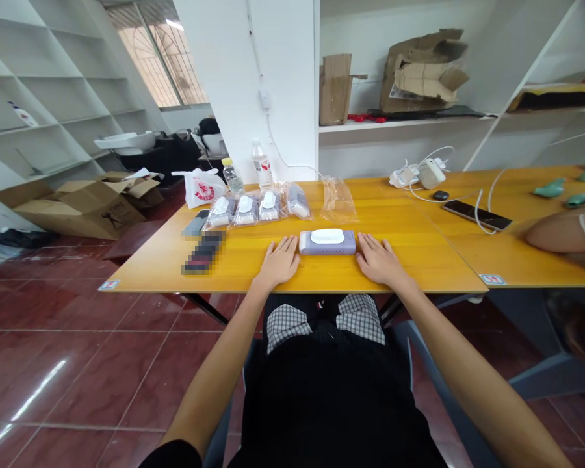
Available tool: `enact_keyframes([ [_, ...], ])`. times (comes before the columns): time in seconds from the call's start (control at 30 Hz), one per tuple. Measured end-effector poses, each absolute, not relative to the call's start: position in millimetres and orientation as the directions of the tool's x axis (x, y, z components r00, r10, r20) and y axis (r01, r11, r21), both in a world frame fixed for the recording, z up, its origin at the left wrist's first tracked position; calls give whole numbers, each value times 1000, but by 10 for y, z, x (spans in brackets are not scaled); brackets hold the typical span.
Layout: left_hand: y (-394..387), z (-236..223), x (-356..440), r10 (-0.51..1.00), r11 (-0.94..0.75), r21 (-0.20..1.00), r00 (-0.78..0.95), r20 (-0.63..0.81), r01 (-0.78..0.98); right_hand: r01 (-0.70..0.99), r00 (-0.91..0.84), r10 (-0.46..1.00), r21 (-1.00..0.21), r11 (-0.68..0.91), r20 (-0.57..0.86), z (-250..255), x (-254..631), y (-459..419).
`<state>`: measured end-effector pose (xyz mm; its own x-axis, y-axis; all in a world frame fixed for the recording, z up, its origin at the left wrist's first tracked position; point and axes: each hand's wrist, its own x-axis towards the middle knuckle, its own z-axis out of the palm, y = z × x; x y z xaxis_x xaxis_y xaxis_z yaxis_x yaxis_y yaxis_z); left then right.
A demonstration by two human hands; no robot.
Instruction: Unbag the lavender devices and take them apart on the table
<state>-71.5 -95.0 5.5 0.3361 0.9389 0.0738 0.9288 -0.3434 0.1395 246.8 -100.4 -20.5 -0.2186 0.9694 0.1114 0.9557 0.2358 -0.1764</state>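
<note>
A small lilac device with a white top [327, 241] lies on the yellow table [394, 260] in front of me. My left hand [279, 260] rests flat on the table just left of it, fingers stretched out. My right hand [377, 259] lies flat just right of it, fingers apart. Neither hand holds anything. Behind the device, several similar devices in clear plastic bags [258, 208] sit in a row, and an empty clear bag [338, 200] lies beside them.
Two water bottles [262, 164] and a white-and-red plastic bag [202, 187] stand at the back left. A phone [476, 214], chargers and white cables [422, 174] lie to the right. Another person's arm [563, 234] rests at the far right. Cardboard boxes [78, 205] sit on the floor at left.
</note>
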Motion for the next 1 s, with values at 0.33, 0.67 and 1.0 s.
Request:
enact_keyframes([
  [0.33, -983, 134, -704, 859, -503, 308, 506, 79, 807, 887, -275, 932, -312, 341, 237, -129, 2516, -1039],
  [0.67, -973, 115, -679, 788, -598, 444, 591, 173, 667, 832, -292, 915, -399, 387, 279, -99, 2566, -1020],
  [1.0, -1002, 138, -511, 841, -533, 406, 517, 161, 742, 825, -332, 903, -380, 419, 273, -107, 2580, -1012],
])
